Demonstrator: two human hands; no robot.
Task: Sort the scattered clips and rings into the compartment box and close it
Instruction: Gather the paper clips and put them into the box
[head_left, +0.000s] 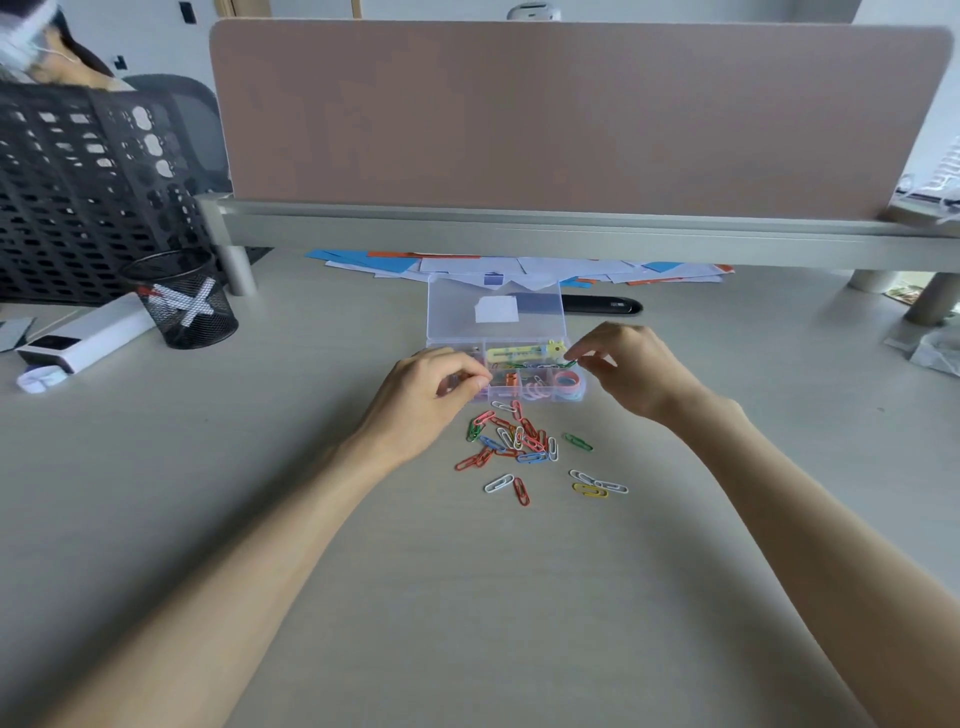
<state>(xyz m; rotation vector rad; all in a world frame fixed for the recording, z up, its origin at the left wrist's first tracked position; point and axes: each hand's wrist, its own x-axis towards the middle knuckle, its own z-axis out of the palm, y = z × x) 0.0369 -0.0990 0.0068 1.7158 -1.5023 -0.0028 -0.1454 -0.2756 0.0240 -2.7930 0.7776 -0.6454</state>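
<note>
- Nearest you: loose coloured wire paper clips (524, 441) lie on the pale desk top (467, 597), just in front of the box. Main heap is tangled; a few strays sit apart, e.g. the yellow one (589, 490).
- Handling, my read: clips are light, stiff, thin and flat on a smooth surface, so they'll slide. Pinch one at a rounded end with fingertips, or drag it clear of the heap first; linked ones may come up together.
- Your left hand (431, 395) is at the box's near-left corner, fingers curled into a pinch; can't tell what's in it.
- Your right hand (631, 371) is at the box's right edge, thumb and forefinger closed on what looks like a green clip (570, 362).
- Clear plastic compartment box (506, 379): lid (493, 312) hinged back, still open. Pastel rings (569, 384) sit in the near-right compartment.
- Box is probably light, so steady it before pressing the lid shut.
</note>
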